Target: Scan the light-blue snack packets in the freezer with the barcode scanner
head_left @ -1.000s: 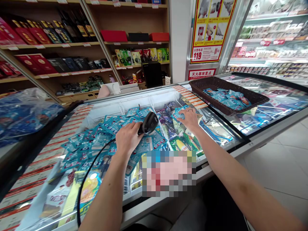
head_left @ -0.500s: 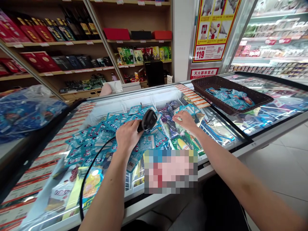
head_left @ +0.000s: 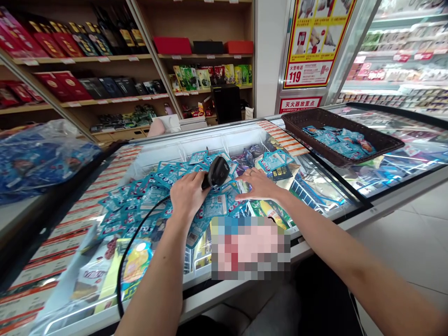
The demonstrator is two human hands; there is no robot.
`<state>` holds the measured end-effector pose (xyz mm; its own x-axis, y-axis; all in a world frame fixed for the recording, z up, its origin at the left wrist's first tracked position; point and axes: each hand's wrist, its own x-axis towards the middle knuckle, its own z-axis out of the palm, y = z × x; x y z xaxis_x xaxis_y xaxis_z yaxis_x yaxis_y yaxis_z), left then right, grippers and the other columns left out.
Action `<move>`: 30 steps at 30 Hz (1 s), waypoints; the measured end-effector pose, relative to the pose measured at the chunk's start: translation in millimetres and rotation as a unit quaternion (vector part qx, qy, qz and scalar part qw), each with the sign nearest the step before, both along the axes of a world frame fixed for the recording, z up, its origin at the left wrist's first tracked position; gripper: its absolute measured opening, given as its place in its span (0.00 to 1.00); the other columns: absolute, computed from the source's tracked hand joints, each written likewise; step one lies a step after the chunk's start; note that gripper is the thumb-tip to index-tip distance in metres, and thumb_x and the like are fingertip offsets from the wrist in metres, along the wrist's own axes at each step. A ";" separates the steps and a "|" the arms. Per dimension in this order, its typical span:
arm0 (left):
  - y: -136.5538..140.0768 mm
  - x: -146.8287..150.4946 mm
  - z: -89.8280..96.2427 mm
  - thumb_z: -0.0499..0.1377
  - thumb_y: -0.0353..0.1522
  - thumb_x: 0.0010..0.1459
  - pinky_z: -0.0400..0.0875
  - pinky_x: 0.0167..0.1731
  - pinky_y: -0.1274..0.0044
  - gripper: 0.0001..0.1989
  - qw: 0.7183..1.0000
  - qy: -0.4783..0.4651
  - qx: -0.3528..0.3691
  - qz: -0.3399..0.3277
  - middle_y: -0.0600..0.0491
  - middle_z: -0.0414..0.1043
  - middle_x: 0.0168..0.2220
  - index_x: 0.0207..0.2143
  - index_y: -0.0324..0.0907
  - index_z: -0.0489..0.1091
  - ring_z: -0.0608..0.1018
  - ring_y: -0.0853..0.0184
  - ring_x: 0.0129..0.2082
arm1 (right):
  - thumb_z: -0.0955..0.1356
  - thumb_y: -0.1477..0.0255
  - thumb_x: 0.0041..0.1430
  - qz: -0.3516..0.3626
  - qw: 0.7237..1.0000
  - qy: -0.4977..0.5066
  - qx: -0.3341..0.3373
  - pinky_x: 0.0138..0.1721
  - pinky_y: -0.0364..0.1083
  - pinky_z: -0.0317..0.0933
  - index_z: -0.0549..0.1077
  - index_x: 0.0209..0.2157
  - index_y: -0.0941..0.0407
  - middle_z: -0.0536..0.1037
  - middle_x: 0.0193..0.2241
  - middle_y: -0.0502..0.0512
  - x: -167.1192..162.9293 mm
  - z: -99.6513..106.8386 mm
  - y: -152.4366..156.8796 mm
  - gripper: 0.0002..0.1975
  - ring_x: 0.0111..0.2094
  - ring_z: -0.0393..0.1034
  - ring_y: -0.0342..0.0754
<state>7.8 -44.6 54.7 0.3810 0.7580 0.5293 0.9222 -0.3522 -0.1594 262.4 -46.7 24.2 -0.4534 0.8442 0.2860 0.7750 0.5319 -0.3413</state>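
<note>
My left hand (head_left: 188,192) is wrapped around the handle of a black barcode scanner (head_left: 219,172), whose head points forward and right. Its black cable (head_left: 135,235) runs down past my left forearm. Under and around the scanner spreads a heap of small blue packets (head_left: 154,189) on the freezer's glass top. My right hand (head_left: 258,184) is open at the heap's right edge, thumb and fingers apart, fingertips close to the nearest packets. I cannot tell whether they touch. Just beyond it, a few blue packets (head_left: 273,160) lie apart from the heap.
A brown woven basket (head_left: 385,142) with several blue packets stands at the back right of the chest freezer (head_left: 206,298). Beside the freezer on the left is a clear plastic bag (head_left: 45,158) of blue packs. Wooden shelves (head_left: 122,98) with boxes and bottles stand behind.
My right hand has moved left and slightly down from the separate packets to the heap's edge, and its fingers have spread. My left hand still holds the scanner in nearly the same place.
</note>
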 end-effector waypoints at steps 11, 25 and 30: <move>1.0 1.6 -1.3 0.55 0.39 0.57 0.65 0.35 0.72 0.15 1.000 0.000 0.004 -0.001 0.49 0.76 0.39 0.45 0.45 0.69 0.76 0.57 0.42 | 0.69 0.53 0.53 -0.022 0.998 0.018 -0.047 0.57 0.60 0.48 0.72 0.51 0.47 0.72 0.46 0.56 28.5 -2.9 15.8 0.25 0.52 0.62 0.57; 0.9 1.8 -0.6 0.54 0.38 0.57 0.64 0.35 0.71 0.15 1.000 -0.004 0.002 -0.007 0.48 0.76 0.38 0.45 0.45 0.70 0.76 0.57 0.42 | 0.74 0.56 0.43 -0.022 0.988 0.111 -0.102 0.44 0.51 0.61 0.68 0.48 0.53 0.71 0.46 0.57 29.8 3.7 11.4 0.31 0.45 0.66 0.54; 1.1 2.2 0.0 0.54 0.39 0.57 0.64 0.35 0.72 0.15 1.000 0.003 0.004 -0.018 0.49 0.76 0.39 0.45 0.45 0.70 0.76 0.58 0.42 | 0.72 0.63 0.47 -0.130 0.965 0.207 -0.093 0.33 0.47 0.60 0.62 0.49 0.52 0.73 0.35 0.51 45.6 -6.2 26.8 0.28 0.32 0.68 0.49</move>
